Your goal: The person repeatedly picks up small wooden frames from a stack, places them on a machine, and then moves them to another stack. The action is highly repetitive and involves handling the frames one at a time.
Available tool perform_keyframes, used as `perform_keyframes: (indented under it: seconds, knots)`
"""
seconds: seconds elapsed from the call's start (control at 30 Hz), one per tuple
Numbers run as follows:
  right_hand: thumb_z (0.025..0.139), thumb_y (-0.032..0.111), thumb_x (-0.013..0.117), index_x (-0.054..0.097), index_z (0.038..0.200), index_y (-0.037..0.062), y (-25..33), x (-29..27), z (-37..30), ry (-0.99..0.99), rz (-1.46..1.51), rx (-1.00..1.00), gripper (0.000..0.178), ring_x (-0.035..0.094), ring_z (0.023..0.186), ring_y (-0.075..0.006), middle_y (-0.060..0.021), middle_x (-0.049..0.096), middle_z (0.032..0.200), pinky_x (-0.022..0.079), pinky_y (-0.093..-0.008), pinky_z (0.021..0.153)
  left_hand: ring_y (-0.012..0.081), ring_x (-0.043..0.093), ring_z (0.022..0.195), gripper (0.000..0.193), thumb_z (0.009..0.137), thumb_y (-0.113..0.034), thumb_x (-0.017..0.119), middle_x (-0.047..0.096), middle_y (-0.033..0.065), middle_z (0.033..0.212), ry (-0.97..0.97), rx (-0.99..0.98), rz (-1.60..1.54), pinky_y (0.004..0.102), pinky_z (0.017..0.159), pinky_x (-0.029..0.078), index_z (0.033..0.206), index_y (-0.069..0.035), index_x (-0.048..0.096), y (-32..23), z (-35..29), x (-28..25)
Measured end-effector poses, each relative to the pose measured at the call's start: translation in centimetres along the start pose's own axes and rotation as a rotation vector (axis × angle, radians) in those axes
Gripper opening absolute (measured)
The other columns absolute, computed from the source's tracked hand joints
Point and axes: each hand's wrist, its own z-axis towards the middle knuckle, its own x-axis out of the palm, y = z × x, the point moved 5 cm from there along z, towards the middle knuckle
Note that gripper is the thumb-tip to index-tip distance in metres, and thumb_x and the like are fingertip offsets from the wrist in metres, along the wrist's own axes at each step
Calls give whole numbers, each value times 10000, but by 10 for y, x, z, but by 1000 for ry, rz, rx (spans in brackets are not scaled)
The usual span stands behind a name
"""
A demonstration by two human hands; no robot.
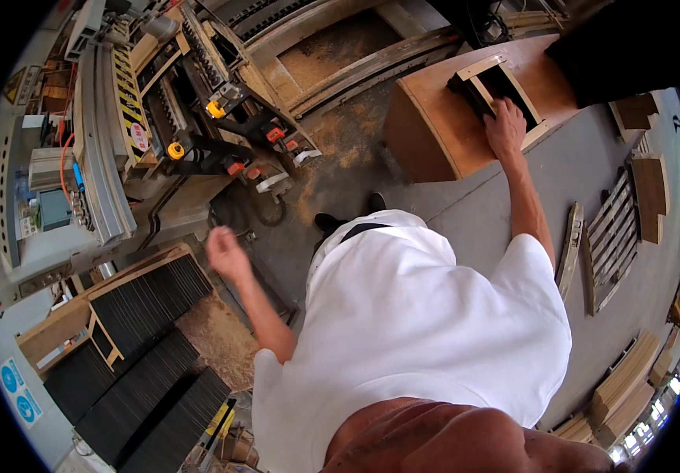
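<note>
My right hand (505, 130) reaches far out to the right, its fingers curled over the edge of a light wooden frame (531, 135) with a dark middle. The frame lies on top of a brown wooden box-like stand (434, 126). Under my fingers, the frame's edge is partly hidden. My left hand (228, 254) hangs in the air at my left side, between the machine and a stack of black slats (151, 288). It is smeared by motion, and nothing shows in it.
A woodworking machine (198, 110) with yellow and red knobs stands ahead on the left. Sawdust (348, 130) covers the floor before it. Pallets (612, 236) and stacked boards (624, 386) lie on the right. A dark shape (616, 55) fills the upper right.
</note>
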Motion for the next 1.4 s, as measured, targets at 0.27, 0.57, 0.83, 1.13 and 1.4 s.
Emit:
perform_keyframes:
  seconds: [0.27,0.57,0.83,1.13,1.4]
  knots:
    - [849,169,671,639,1051,104,-42,22,-25,50,278,196,214,630,910,-364,-144,683,932,488,-469,783,135,649,888,292,893,-142,681,700,98,982,311,-164,-128,279,810,516,1120,36,638,-25,19,104]
    - [895,51,660,650,1111,31,10,-21,10,-163,681,221,217,621,891,-156,-57,670,944,489,-284,807,187,658,961,346,950,-212,623,673,106,1091,226,-365,-580,316,845,541,1213,9,584,-35,207,157]
    - [903,57,675,679,1126,32,155,-44,72,-32,873,179,224,569,865,-85,-10,666,956,451,-216,769,274,650,906,550,937,-354,638,597,170,1162,203,-672,-948,389,796,577,1278,49,483,11,385,235]
    - [822,-4,702,692,1047,33,376,-17,147,168,932,-327,228,632,905,-214,-109,680,1049,507,-300,770,224,680,763,161,957,-156,595,668,116,880,142,-783,-1243,347,615,595,1054,-28,578,58,441,269]
    - [783,135,701,718,985,106,567,36,194,42,722,-942,205,618,926,-261,-43,700,981,510,-384,823,252,680,927,211,966,-157,556,667,130,1021,340,-777,-1221,372,791,592,1122,-15,573,4,252,199]
